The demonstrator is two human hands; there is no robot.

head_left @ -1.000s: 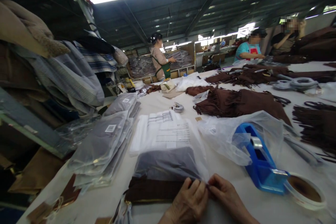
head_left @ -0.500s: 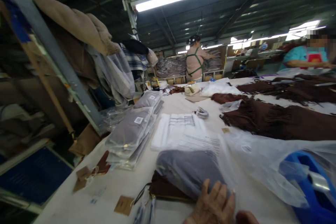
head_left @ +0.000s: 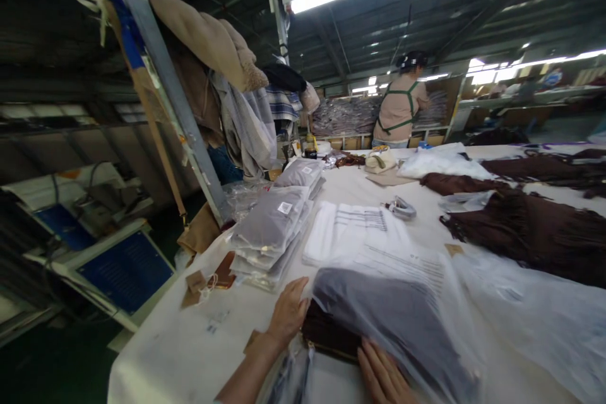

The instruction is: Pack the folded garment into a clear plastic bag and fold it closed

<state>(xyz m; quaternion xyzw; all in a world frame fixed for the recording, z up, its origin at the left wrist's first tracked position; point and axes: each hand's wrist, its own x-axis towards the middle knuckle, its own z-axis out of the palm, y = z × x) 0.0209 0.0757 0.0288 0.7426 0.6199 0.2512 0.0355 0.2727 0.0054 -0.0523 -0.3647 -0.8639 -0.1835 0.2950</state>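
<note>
My left hand (head_left: 287, 315) rests on the left edge of a folded brown garment (head_left: 329, 336) that lies half inside a clear plastic bag (head_left: 398, 309). Its fingers touch the bag's side. My right hand (head_left: 382, 375) lies flat on the near end of the same bag, fingers spread, pressing it onto the white table (head_left: 199, 353). Under the bag lies a stack of empty printed plastic bags (head_left: 353, 233).
A pile of packed bags (head_left: 274, 227) stands to the left, with brown tags (head_left: 203, 281) near the table edge. Brown fringed garments (head_left: 525, 227) spread over the right. A metal post (head_left: 165, 88) hung with coats rises at left. A person (head_left: 402, 107) works at shelves far behind.
The view has swung left. My left hand has moved from the bag's near end to its left side. My right hand now lies flat on the bag; the blue tape dispenser has left the view.
</note>
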